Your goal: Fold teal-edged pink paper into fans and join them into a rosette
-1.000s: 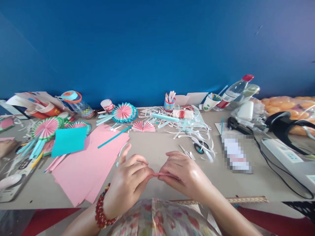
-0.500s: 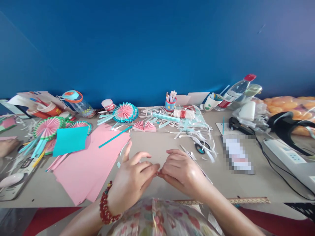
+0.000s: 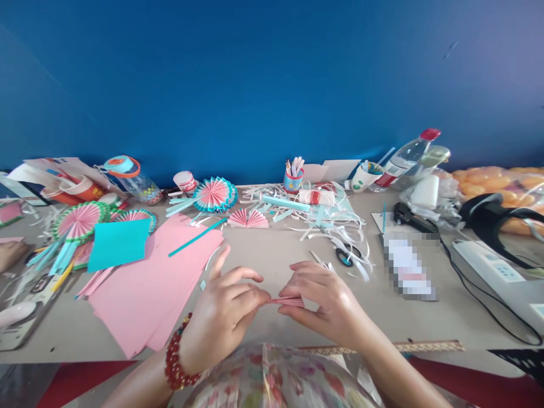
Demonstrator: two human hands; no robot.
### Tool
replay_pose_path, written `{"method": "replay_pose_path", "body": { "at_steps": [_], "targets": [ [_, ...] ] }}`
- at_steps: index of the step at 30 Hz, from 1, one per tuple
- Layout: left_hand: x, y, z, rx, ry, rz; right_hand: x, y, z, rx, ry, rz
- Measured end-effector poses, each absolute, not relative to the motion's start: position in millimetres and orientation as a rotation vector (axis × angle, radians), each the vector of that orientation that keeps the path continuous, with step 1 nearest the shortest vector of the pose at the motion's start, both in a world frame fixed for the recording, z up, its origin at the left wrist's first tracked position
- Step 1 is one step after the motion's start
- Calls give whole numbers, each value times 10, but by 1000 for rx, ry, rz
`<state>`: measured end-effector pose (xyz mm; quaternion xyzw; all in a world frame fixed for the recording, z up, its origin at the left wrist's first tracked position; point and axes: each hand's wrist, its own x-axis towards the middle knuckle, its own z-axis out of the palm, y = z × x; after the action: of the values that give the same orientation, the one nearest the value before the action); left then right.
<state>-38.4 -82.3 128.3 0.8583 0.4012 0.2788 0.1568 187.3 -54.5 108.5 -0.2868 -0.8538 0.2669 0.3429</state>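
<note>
A narrow, pleated piece of pink paper (image 3: 291, 301) is pinched between my two hands, low over the table's front. My left hand (image 3: 227, 306) grips its left end between thumb and fingers, the little finger raised. At the other end, the thumb and forefinger of my right hand (image 3: 325, 297) press the folds, which show stacked edges. Just beyond lies a half-spread pink paper fan (image 3: 248, 219). Pink paper sheets (image 3: 148, 283) lie left of my left hand, with a teal strip (image 3: 198, 237) across their top.
Pink-and-teal rosette (image 3: 215, 194), white paper scraps (image 3: 331, 209) and scissors (image 3: 346, 256) lie farther back. A teal square (image 3: 117, 245) covers part of the sheets. To the right are a phone-like blurred object (image 3: 410, 266), black cable and power strip (image 3: 497, 272). Another person's hand (image 3: 11, 255) is at far left.
My right hand has shifted slightly right and its thumb and forefinger have parted more, so the pleated pink paper now shows. The left hand has barely moved.
</note>
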Motion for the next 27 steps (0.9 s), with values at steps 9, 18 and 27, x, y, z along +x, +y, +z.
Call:
{"method": "replay_pose_path", "body": {
  "at_steps": [9, 18, 27],
  "targets": [
    [-409, -836, 1283, 2457, 1154, 711, 1870, -556, 1062, -738, -2182, 717],
    [-417, -848, 1276, 2468, 1146, 752, 1823, -567, 1033, -680, -2171, 750],
    [-462, -824, 1249, 2412, 1146, 716, 1877, -558, 999, -667, -2128, 822]
  ]
}}
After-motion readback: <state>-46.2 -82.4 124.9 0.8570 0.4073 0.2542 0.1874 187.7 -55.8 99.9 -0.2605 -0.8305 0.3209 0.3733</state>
